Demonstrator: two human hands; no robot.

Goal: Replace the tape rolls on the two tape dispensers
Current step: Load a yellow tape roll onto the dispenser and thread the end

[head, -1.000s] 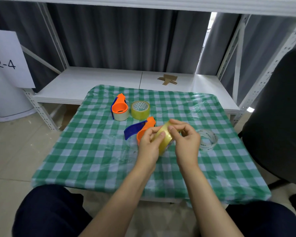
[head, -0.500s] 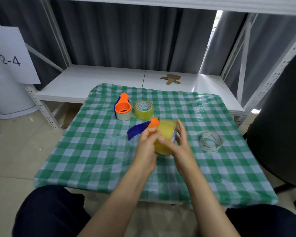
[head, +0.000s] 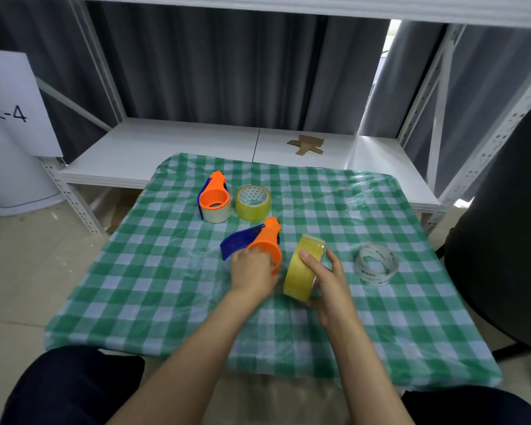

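Note:
My right hand (head: 328,280) grips a full yellow tape roll (head: 302,268) held on edge just above the checked cloth. My left hand (head: 252,271) grasps the near orange-and-blue tape dispenser (head: 259,242), which lies on the table with no roll in it. A second orange dispenser (head: 215,199) stands farther back with a pale roll mounted in it. Next to it on the right sits another yellow tape roll (head: 253,203). A nearly used-up clear roll (head: 376,264) lies flat to the right of my right hand.
The small table wears a green-and-white checked cloth (head: 166,286). Behind it runs a low white shelf (head: 172,148) with a cardboard scrap (head: 305,144). A black chair (head: 503,225) stands at the right. A white bin (head: 10,179) and a "2-4" sign are at the left.
My left hand let go of the yellow roll and took hold of the near dispenser. My right hand now holds the roll alone, a little to the right.

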